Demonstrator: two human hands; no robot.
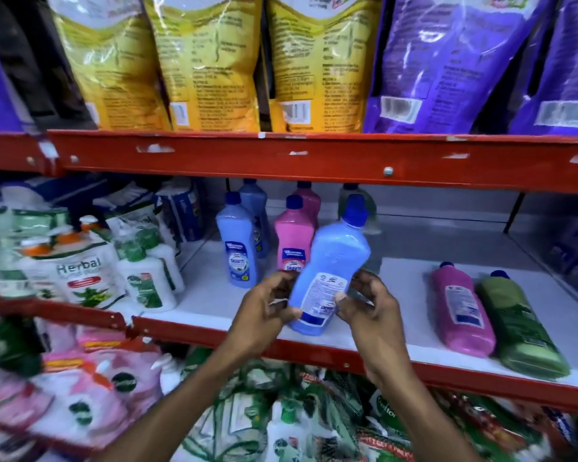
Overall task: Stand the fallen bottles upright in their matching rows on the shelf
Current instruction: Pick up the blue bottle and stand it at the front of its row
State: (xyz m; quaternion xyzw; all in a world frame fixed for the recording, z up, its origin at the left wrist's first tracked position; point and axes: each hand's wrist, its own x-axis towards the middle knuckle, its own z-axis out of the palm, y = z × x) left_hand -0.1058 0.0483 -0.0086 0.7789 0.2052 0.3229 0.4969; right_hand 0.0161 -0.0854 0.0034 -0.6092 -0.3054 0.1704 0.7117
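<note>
— Hands first: your left hand (264,306) and right hand (364,306) both clamp the blue bottle (327,271) low on its body, tilted, cap away from you, above the shelf (214,301) front.

— Where should it go?

— You'd best square it upright, then set it in front of the standing blue bottles (236,248), left of the pink row (292,241). Fallen pink bottle (461,310) and green bottle (518,323) lie to the right.

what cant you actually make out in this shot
- Head view: the print on the blue bottle label is too blurred to read; the left hand and right hand cover its lower edges.
- The bottle behind it is mostly hidden, so its colour is unclear.
- The products at left are motion-blurred.
- The pink bottle and green bottle lying down have unreadable labels.
</note>
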